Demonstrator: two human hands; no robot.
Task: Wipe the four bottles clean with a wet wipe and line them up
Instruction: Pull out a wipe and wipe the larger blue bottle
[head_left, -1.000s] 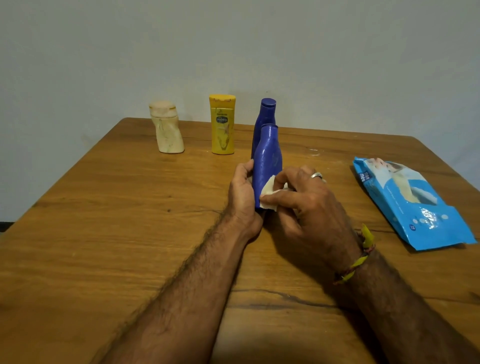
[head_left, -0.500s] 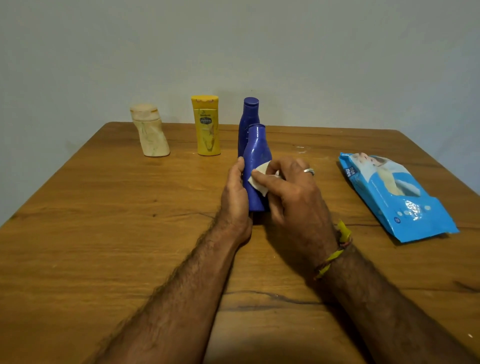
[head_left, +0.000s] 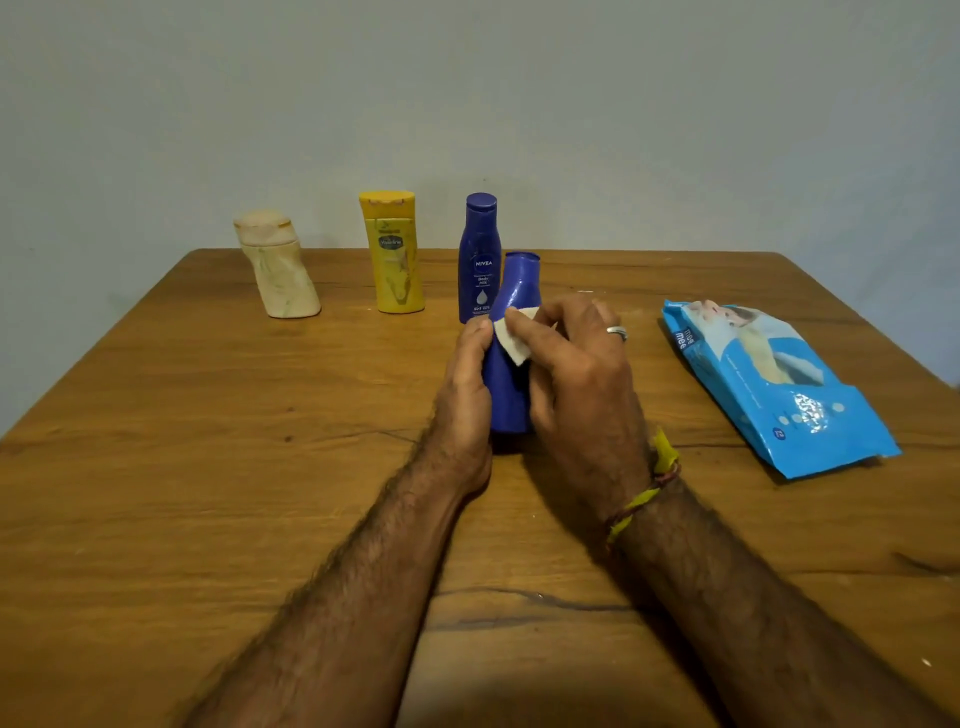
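Right hand (head_left: 576, 358) pinches a small folded wipe (head_left: 514, 338) against the shoulder of the near blue bottle (head_left: 511, 364), thumb and forefinger doing the rubbing. Left hand (head_left: 465, 395) cups that bottle's other side, fingers curled around it, bracing it upright on the table (head_left: 208, 467) so it won't skid, I'd say. Both forearms reach straight in, wrists low. Just behind the near bottle stands the second blue bottle (head_left: 479, 260); further left of it the yellow bottle (head_left: 395, 254), then the cream bottle (head_left: 278, 273), already in a row. The wipes pack (head_left: 769, 384) lies well right of it, within reach.
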